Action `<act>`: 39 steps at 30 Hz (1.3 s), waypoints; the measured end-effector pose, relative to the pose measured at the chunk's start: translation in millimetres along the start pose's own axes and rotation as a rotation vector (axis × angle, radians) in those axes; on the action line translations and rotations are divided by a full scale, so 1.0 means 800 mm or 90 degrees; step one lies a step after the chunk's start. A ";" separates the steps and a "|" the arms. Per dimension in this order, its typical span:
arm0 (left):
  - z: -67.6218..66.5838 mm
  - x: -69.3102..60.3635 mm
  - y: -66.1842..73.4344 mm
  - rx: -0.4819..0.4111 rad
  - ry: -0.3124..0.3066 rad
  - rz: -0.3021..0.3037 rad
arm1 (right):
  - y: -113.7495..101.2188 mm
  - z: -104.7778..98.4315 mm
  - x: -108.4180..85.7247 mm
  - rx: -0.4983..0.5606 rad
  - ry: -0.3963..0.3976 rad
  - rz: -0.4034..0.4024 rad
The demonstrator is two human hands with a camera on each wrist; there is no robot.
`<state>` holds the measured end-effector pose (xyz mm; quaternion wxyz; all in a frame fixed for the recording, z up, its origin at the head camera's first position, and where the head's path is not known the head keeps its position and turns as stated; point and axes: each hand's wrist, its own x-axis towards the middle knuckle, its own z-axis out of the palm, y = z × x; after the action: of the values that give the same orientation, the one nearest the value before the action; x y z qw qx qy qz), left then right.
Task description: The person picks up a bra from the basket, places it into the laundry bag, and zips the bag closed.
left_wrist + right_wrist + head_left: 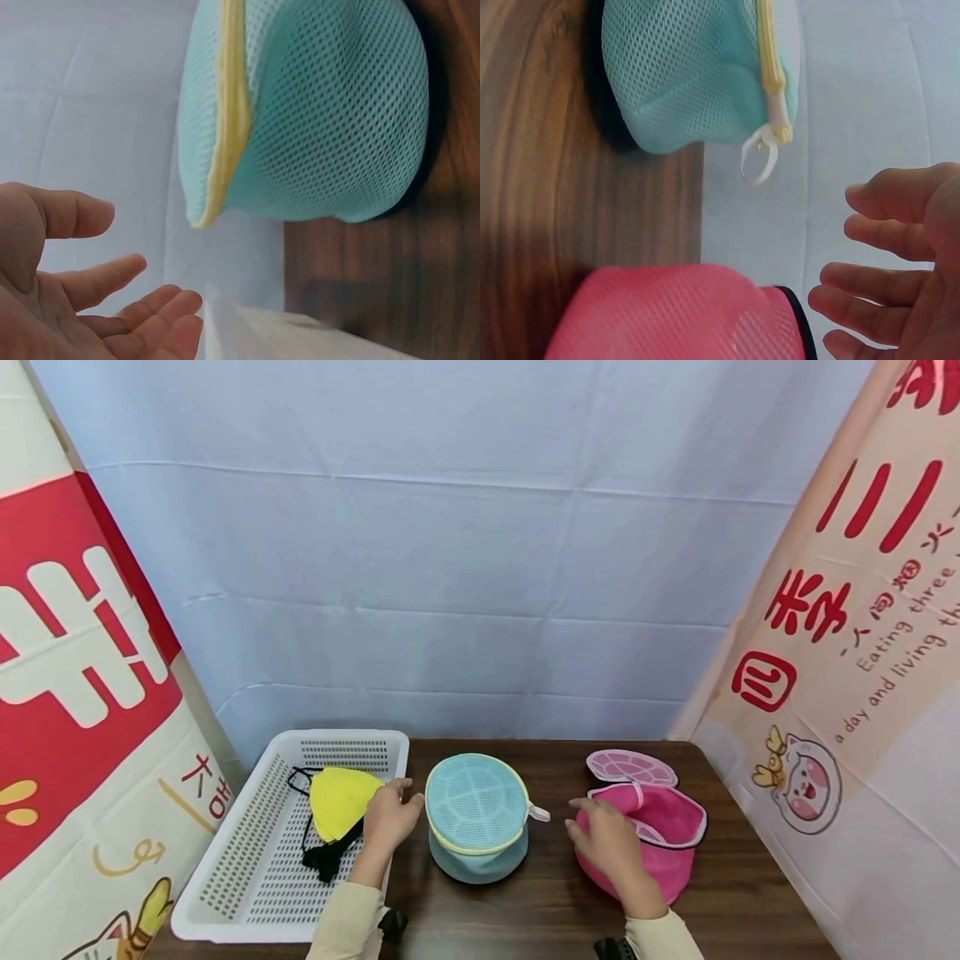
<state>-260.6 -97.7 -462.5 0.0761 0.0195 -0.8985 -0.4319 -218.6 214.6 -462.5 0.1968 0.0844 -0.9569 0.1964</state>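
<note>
Teal mesh laundry bag [477,802] with yellow trim stands upright on dark wooden table [555,910], lid down, white loop [539,813] jutting from its right side. Left hand [392,818] just left of teal bag, apart from it, fingers loosely spread. Right hand [607,839] right of teal bag, fingers spread, above near side of pink mesh bag [675,864]; pink bag gapes, lid [632,767] folded back. Left of teal bag: white plastic basket [240,933] holding yellow fabric piece [341,797] with black straps [325,860]. Behind teal bag: pale blue cloth [450,527].
</note>
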 end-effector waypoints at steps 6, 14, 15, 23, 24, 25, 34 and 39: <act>-0.017 0.005 -0.003 0.035 -0.038 -0.011 | 0.016 -0.013 0.002 -0.025 -0.019 0.000; -0.040 0.012 -0.010 0.044 -0.050 -0.060 | 0.033 -0.029 0.004 -0.025 -0.059 0.027; -0.042 0.014 -0.012 0.046 -0.054 -0.063 | 0.035 -0.031 0.004 -0.024 -0.061 0.029; -0.057 0.024 -0.029 0.052 -0.065 -0.074 | 0.050 -0.038 0.001 -0.019 -0.056 0.036; -0.059 0.025 -0.030 0.055 -0.066 -0.076 | 0.052 -0.038 0.001 -0.021 -0.055 0.035; -0.061 0.026 -0.032 0.057 -0.068 -0.080 | 0.054 -0.039 0.000 -0.023 -0.054 0.034; -0.075 0.035 -0.049 0.056 -0.113 -0.105 | 0.067 -0.049 -0.001 -0.051 -0.037 0.027; -0.081 0.041 -0.058 0.051 -0.130 -0.122 | 0.078 -0.055 -0.003 -0.063 -0.043 0.039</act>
<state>-284.6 -180.2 -455.0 -0.0581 0.0640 -0.9121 -0.4007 -216.0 289.6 -447.6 0.1620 0.0515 -0.9737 0.1519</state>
